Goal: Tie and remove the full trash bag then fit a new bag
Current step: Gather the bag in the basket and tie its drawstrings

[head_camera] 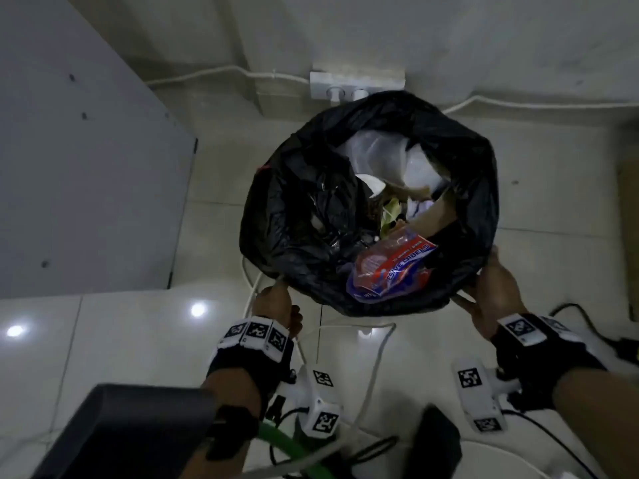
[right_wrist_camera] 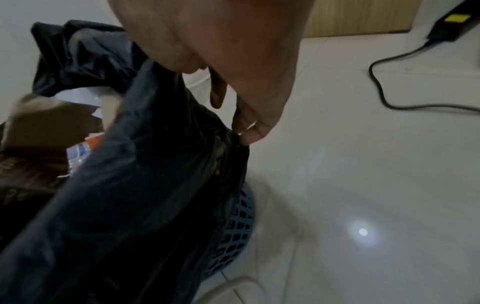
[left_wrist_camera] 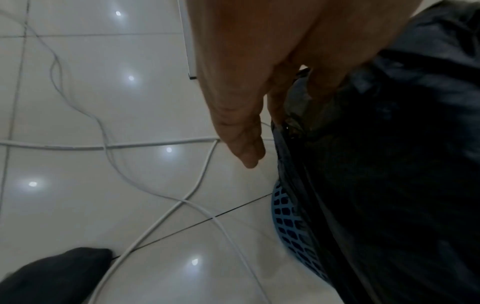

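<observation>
From the head view, the full black trash bag (head_camera: 370, 202) sits just above the middle of the picture, its mouth open and its edge draped over the bin. Inside it lie white plastic, cardboard and a red and blue wrapper (head_camera: 390, 267) at 5 o'clock of the opening. The left hand (head_camera: 275, 305) is at the bag's 7 o'clock edge, fingers bent onto the plastic, and the right hand (head_camera: 498, 295) is at its 4 o'clock edge, gripping the rim. A white power strip (head_camera: 356, 84) sits at 12 o'clock by the wall, and white cables (head_camera: 377, 361) trail over the tiled floor (head_camera: 121, 340) between the wrists.

From the left wrist view, the left hand (left_wrist_camera: 259, 72) reaches down from 12 o'clock, the fingers (left_wrist_camera: 241, 131) curling against the bag (left_wrist_camera: 389, 164), which fills the 3 o'clock side. Whether they actually pinch the plastic I cannot tell (the contact is hidden). A blue lattice bin (left_wrist_camera: 288, 222) shows under the bag at 5 o'clock.

From the right wrist view, the right hand (right_wrist_camera: 221, 51) comes in from 12 o'clock and pinches a fold of the bag (right_wrist_camera: 130, 185) at the fingertips (right_wrist_camera: 249, 135). The bin (right_wrist_camera: 233, 230) peeks out at 6 o'clock; a black cable (right_wrist_camera: 384, 86) runs at 2 o'clock.
</observation>
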